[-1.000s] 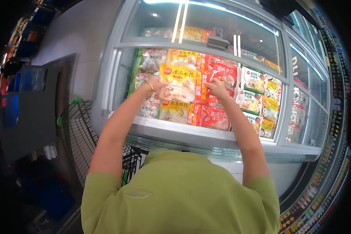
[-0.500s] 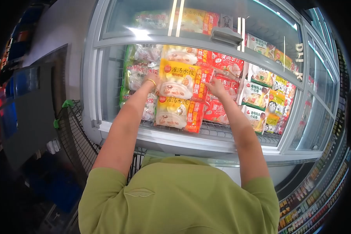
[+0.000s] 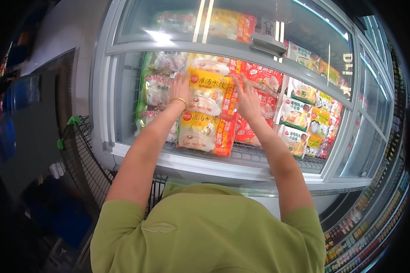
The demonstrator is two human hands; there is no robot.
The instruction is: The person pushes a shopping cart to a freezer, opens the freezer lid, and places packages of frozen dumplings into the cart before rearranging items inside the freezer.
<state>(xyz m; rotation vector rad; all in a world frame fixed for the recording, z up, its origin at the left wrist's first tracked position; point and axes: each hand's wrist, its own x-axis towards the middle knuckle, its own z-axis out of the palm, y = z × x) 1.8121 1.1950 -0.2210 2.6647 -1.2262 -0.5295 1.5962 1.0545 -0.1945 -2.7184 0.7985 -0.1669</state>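
My left hand (image 3: 179,89), a gold bangle at its wrist, rests along the left edge of a yellow bag of frozen dumplings (image 3: 209,93). At that bag's orange right side is my right hand (image 3: 248,99), fingers spread, partly over red dumpling bags (image 3: 263,75). The fingers of both hands are stretched out, and neither wraps round the bag. Below it lies a second yellow dumpling bag (image 3: 199,132). Green-edged white bags (image 3: 159,88) are stacked to the left of my left hand.
The bags sit in a freezer with a white front rail (image 3: 205,166) and a sliding glass lid with a grey handle (image 3: 268,44). White and green packets (image 3: 296,113) stand at the right. A wire shopping cart (image 3: 84,145) is at the left, shelves (image 3: 378,227) at the lower right.
My fingers have straightened and spread from a curled grip at the yellow bag's sides. Both hands now lie flatter along its edges, and the camera view has shifted slightly.
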